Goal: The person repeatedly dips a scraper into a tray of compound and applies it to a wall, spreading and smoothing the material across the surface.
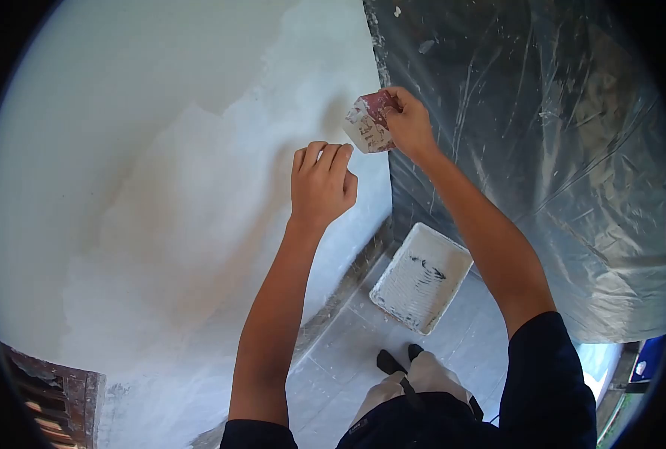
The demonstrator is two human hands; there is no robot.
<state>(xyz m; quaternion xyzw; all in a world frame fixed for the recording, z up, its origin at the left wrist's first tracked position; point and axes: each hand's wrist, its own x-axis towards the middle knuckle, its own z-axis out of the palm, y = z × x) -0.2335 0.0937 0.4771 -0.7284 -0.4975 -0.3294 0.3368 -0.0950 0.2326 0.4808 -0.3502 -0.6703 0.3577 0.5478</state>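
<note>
My right hand grips a curled sheet of sandpaper, maroon and smeared with white on one part, pale with brown print on the other. It is held before the wall's right edge, where the wall meets the dark plastic sheet. To its left, my left hand is raised in front of the white wall with its fingers curled in. I cannot tell what, if anything, those fingers hold. Whiter, uneven patches cover part of the wall around both hands.
Dark plastic sheeting hangs on the right. Below it, a white, paint-stained roller tray lies on the grey floor, close in front of my feet. A brown wooden frame is set at the wall's lower left.
</note>
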